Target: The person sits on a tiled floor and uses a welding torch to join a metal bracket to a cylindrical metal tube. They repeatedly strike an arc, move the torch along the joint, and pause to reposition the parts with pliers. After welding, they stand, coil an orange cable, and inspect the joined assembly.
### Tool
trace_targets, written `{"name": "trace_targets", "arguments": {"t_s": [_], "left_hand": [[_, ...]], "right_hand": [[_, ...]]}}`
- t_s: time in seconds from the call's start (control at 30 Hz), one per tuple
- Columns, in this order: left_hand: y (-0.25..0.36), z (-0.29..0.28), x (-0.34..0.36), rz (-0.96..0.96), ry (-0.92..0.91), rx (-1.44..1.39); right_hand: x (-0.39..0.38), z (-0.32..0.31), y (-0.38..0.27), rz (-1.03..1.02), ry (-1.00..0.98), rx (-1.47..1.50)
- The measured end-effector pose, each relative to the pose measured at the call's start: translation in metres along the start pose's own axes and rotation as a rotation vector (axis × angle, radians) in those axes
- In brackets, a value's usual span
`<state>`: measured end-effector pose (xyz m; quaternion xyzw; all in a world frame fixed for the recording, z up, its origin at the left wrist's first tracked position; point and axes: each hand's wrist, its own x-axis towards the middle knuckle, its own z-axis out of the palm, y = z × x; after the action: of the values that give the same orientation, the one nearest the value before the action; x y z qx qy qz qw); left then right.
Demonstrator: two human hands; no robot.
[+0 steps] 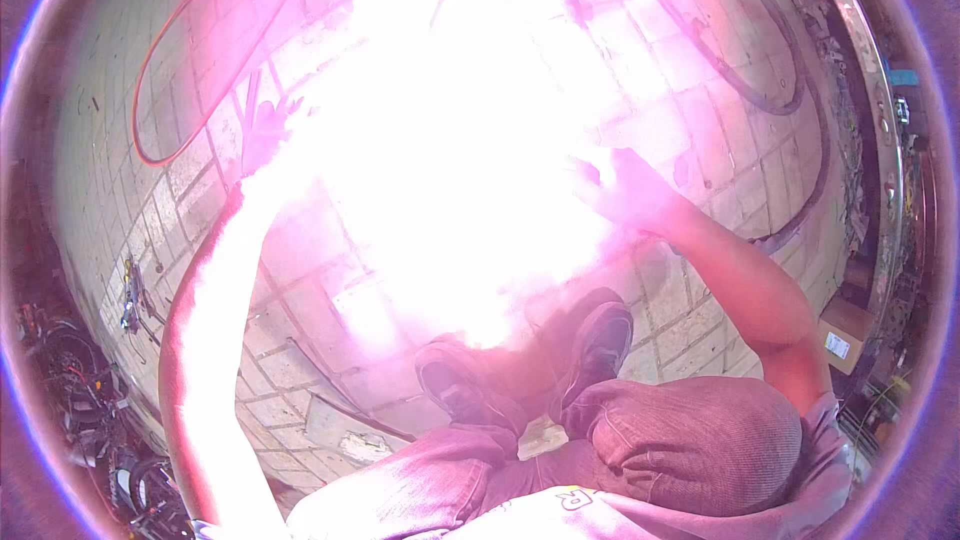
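Observation:
A blinding white-pink glare fills the middle of the view and hides whatever lies between my hands. My left hand is at the glare's left edge, its arm stretched forward. Beside its fingers rises a thin, straight strip; whether I grip it is unclear in the washed-out light. On the other side, my right hand is curled, fingers and thumb bent toward the glare. What it holds is lost in the brightness. I squat, with my dark shoes just below the glare.
An orange hose loops over the paved floor at far left. Dark cable curves along the right. A cardboard box stands by my right elbow, near a long metal edge. Jumbled parts lie lower left.

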<state>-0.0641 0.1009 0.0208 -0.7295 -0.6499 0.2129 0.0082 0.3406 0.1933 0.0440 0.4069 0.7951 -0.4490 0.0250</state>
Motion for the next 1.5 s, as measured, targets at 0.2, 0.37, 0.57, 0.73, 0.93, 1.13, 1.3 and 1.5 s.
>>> {"name": "trace_targets", "arguments": {"t_s": [0.2,0.37,0.57,0.73,0.93,1.13,1.3,1.5], "left_hand": [[0.0,0.003,0.004,0.024,0.0,0.036],[0.004,0.001,0.002,0.032,0.114,0.015],[-0.001,0.001,-0.002,0.079,0.175,0.024],[-0.004,0.006,-0.002,0.103,0.277,-0.06],[-0.001,0.007,0.0,0.016,0.077,0.01],[0.004,-0.006,0.002,0.0,0.026,0.001],[0.003,-0.007,0.001,0.002,0.032,-0.003],[0.007,-0.007,-0.002,-0.002,0.05,0.009]], "right_hand": [[-0.001,-0.003,-0.001,0.044,-0.057,-0.022],[-0.001,-0.005,-0.008,0.112,-0.069,-0.021],[-0.001,-0.002,-0.007,0.109,0.017,-0.03],[0.0,-0.007,-0.012,0.137,-0.057,-0.018],[-0.015,0.009,0.015,-0.094,0.336,0.063],[-0.025,0.023,0.011,-0.068,0.354,-0.198],[-0.031,0.025,0.015,-0.051,0.236,-0.216],[-0.036,0.012,0.013,-0.016,0.171,0.11]]}}
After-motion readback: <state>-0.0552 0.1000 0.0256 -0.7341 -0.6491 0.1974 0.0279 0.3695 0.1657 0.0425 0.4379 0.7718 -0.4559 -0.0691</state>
